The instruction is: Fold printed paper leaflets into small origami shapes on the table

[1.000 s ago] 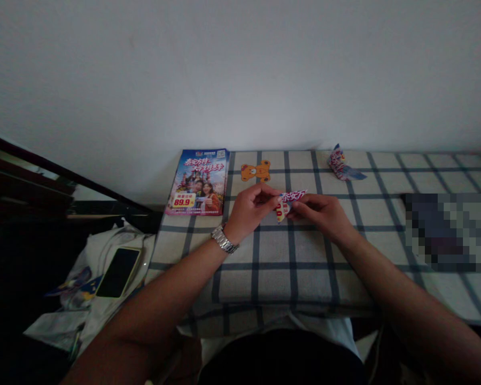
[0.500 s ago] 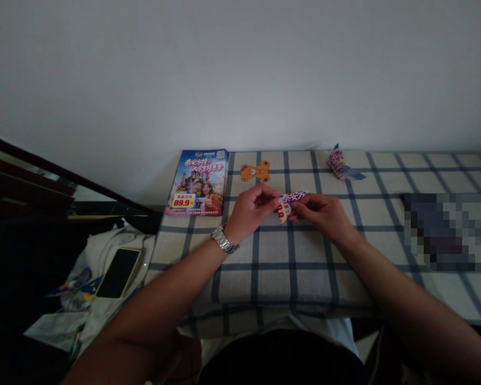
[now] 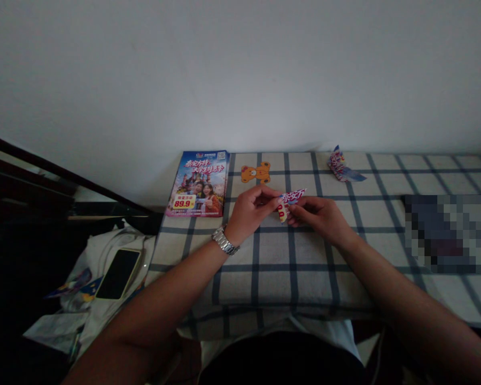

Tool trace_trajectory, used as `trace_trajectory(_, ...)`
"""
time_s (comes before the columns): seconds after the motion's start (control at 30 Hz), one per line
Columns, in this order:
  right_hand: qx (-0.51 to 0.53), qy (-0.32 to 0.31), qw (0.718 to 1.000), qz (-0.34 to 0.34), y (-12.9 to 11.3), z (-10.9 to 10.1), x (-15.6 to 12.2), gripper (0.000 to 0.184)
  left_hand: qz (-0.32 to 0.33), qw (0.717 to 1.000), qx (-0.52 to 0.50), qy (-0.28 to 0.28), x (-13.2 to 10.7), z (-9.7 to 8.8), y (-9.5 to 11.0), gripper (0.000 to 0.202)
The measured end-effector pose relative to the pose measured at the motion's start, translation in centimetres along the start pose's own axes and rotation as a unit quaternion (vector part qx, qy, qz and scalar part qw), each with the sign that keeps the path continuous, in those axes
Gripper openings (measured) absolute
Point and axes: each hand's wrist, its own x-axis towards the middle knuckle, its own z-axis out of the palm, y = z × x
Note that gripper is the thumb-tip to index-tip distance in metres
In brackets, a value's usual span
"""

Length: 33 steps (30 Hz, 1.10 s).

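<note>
Both hands pinch a small folded paper flyer [image 3: 292, 198], printed in purple, white and yellow, over the middle of the checked tablecloth [image 3: 272, 278]. My left hand [image 3: 256, 210] grips its left end between thumb and fingers; a metal watch [image 3: 225, 240] is on that wrist. My right hand [image 3: 320, 215] is closed on the right side of the paper, thumb on top. Beyond the left hand lies a flat orange bear figure [image 3: 255, 172]. Farther back on the right stands a folded paper piece [image 3: 342, 166] with similar print and a blue tail-like part.
A stack of printed flyers [image 3: 198, 184] lies at the table's left back corner. A dark pixelated object [image 3: 441, 232] is at the right. Below the left edge, a phone [image 3: 119, 274] rests on a white bag [image 3: 100, 246]. The wall [image 3: 240, 75] borders the table's back.
My right thumb and fingers have shifted slightly on the folded flyer, and its lower part has tilted a little. My left hand keeps its grip in place.
</note>
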Motion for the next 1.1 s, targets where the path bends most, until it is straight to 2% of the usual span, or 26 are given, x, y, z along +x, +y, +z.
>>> trace_trajectory(0.2, -0.031, 0.009, 0.999, -0.023, 0.00, -0.24, -0.06, 0.030, -0.004, 1.000, -0.006, -0.009, -0.03, 0.19, 0.12, 0.021)
trace_trajectory(0.6, -0.034, 0.028, 0.999, -0.026, -0.67, -0.05, -0.26, 0.037, -0.011, 0.999, -0.038, -0.027, 0.09, -0.09, 0.27, 0.027)
trace_trajectory(0.8, -0.055, 0.030, 0.998, -0.032, -0.84, -0.02, -0.24, 0.040, -0.045, 0.997, -0.036, -0.059, 0.18, -0.28, 0.05, 0.032)
trace_trajectory(1.1, -0.052, 0.027, 0.998, -0.036, -0.55, -0.06, -0.14, 0.035, -0.048, 0.997, -0.053, -0.018, 0.04, -0.12, 0.32, 0.033)
